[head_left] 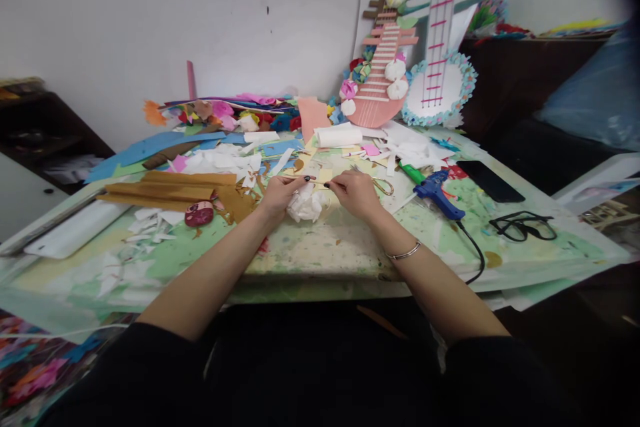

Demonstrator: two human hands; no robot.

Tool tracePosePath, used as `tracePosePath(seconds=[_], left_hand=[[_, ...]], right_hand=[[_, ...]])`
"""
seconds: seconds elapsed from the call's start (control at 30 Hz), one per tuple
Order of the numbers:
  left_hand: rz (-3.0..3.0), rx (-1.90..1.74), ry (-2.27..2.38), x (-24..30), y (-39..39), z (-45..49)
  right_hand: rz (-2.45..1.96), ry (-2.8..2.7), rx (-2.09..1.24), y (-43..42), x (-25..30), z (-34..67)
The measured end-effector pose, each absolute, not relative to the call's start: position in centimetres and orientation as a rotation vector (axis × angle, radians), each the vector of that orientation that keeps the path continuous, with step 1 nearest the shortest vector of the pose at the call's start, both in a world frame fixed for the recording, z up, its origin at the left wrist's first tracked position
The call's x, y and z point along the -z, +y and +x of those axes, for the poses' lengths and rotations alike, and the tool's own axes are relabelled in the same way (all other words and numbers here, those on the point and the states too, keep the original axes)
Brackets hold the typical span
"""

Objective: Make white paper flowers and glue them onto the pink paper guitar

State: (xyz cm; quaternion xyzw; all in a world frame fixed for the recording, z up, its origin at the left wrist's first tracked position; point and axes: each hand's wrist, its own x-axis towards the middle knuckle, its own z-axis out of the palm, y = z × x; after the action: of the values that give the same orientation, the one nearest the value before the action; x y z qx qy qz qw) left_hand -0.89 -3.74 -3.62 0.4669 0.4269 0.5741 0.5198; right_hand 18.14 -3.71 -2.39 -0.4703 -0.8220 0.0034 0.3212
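Note:
A thin tan strip (318, 181), perhaps twisted paper, stretches between my two hands above the table. My left hand (278, 195) pinches its left end between thumb and fingers, and my right hand (356, 192) pinches the right end. Just below the strip sits a white crumpled paper flower (306, 207), close to the left fingers; whether they touch it I cannot tell. Beside my right hand lie scissors with gold handles (384, 187), their blades partly hidden behind the hand.
A blue glue gun (437, 195), a black phone (491, 180) and glasses (523, 225) lie to the right. Brown crepe paper (167, 191), a dark red object (199, 214) and white scraps cover the left. Decorated paper instruments (383, 90) lean at the back wall.

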Motion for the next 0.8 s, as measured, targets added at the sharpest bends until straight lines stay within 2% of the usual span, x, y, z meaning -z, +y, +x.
tracePosePath(seconds=[0.5, 0.8], left_hand=[[1.135, -1.329, 0.975, 3.18, -3.96, -0.85], [1.119, -1.328, 0.954, 3.25, -3.87, -0.85]], right_hand=[[-1.178, -2.131, -0.106, -3.88, 2.12, 18.29], [-1.004, -2.315, -0.167, -4.37, 1.94, 18.28]])
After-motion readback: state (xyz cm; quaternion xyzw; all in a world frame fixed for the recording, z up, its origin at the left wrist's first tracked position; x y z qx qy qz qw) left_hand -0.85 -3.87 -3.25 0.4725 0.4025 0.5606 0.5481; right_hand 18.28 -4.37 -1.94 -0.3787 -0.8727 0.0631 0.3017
